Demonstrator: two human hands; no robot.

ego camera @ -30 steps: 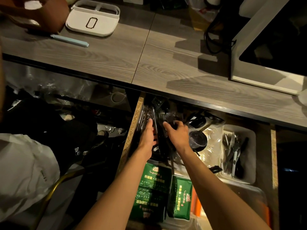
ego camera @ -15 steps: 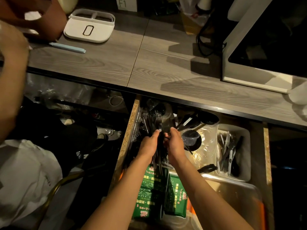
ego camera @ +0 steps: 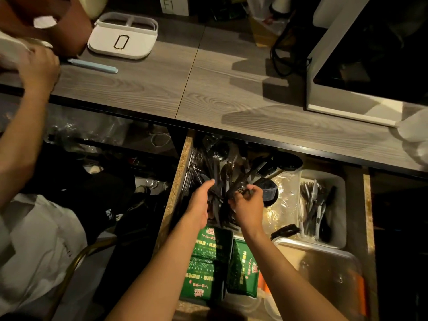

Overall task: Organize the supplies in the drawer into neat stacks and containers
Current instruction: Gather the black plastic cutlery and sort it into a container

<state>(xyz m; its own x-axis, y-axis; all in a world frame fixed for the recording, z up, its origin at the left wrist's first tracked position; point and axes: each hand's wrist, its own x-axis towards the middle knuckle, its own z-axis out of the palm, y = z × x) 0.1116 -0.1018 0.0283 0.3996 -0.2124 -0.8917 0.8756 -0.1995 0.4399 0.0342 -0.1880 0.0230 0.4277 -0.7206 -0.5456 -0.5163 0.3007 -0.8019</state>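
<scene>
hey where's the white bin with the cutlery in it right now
In the head view the white bin sits at the right end of the open drawer, just right of the clear plastic bag and behind the clear lidded container.

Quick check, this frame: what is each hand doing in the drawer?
Left hand: open, fingers reaching into the loose cutlery, no grip visible.
Right hand: closed on dark cutlery handles.

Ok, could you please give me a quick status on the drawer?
Both hands in loose cutlery pile. Right hand gripping utensils; left hand open. Nothing blocking.

Dim, warm light — drawer (ego camera: 367, 205) murky; edges bowed.
</scene>
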